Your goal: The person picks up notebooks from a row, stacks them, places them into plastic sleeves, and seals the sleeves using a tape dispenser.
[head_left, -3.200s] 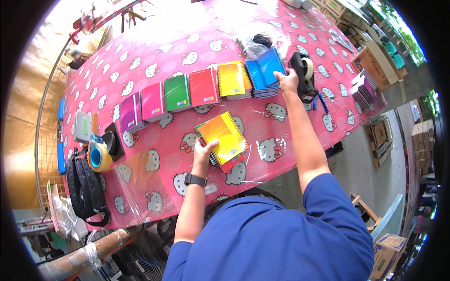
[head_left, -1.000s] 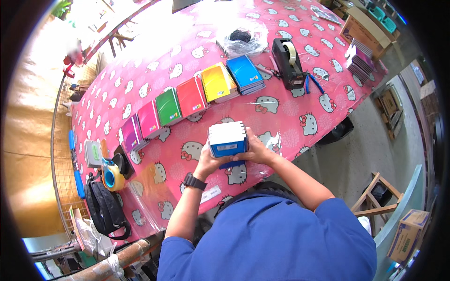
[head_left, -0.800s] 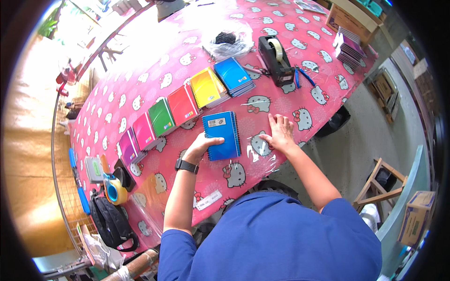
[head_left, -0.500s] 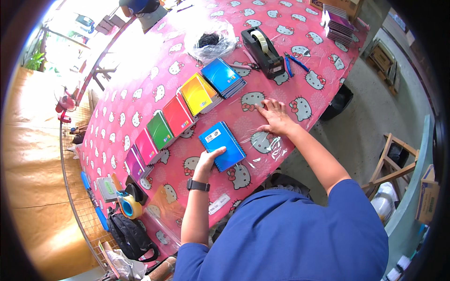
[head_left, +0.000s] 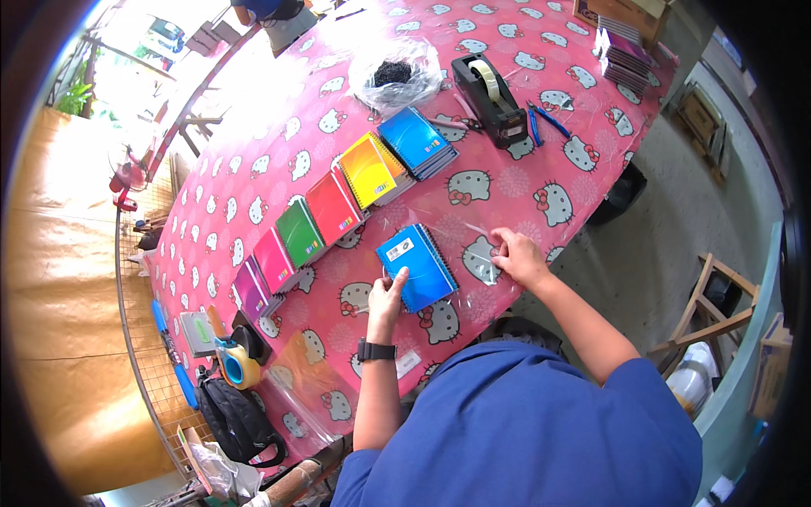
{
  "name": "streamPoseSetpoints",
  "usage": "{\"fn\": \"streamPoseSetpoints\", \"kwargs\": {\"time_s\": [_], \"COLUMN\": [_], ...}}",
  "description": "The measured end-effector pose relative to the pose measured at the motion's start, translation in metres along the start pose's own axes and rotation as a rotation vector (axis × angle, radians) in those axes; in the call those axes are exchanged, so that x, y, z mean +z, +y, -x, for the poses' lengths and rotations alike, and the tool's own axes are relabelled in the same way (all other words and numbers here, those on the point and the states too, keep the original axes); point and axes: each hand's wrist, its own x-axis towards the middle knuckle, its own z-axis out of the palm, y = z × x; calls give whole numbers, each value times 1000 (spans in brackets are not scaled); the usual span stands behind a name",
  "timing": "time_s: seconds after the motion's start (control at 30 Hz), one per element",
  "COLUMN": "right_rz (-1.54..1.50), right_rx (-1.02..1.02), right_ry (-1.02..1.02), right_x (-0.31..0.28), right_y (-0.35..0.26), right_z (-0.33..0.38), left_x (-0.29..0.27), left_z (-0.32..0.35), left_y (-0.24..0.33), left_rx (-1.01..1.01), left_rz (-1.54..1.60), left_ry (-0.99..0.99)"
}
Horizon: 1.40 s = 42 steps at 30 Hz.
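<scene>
A closed blue spiral-bound notebook [head_left: 427, 279] lies with its top edge toward eleven o'clock and its dark coil along the two-o'clock side; a white barcode label [head_left: 400, 249] sits near its top; just beside it, at three o'clock, lies clear, glinting plastic film [head_left: 481, 264].

Strong daylight from the upper left bleaches the far side of the table [head_left: 507, 182]. Fisheye distortion bends edges toward a black rim.

We seem to be in a workshop: notebook stacks [head_left: 334, 205] beyond our left hand [head_left: 386, 302], a tape dispenser [head_left: 493, 103] and cardboard box [head_left: 629, 19] beyond our right hand [head_left: 519, 257].
</scene>
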Motion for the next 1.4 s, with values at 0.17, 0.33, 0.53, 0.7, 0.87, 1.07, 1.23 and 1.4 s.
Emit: {"fn": "streamPoseSetpoints", "kwargs": {"time_s": [0.17, 0.33, 0.53, 0.7, 0.87, 1.07, 1.23, 1.4], "right_rz": [-568, -295, -202, -122, -497, -155, 238, -265], "right_rx": [171, -255, -544, -749, -537, -397, -399, -565], "right_ry": [-241, -245, -191, -561, -627, -123, -120, -345], "right_x": [-4, 24, 51, 51, 18, 36, 56, 53], "right_y": [-32, -89, -108, -95, -107, -41, -71, -65], "right_z": [1, 18, 42, 49, 33, -11, 4, -7], "left_x": [15, 33, 23, 28, 30, 32, 23, 27], "left_z": [-10, 7, 29, 26, 18, 15, 24, 22], "left_y": [-29, 2, 30, 36, 14, 15, 26, 18], "left_rx": [410, 327, 97, 256, 342, 301, 209, 368], "left_rz": [184, 483, 765, 247, 227, 452, 709, 149], "left_ry": [288, -17, 0, 46, 138, 77, -39, 182]}}
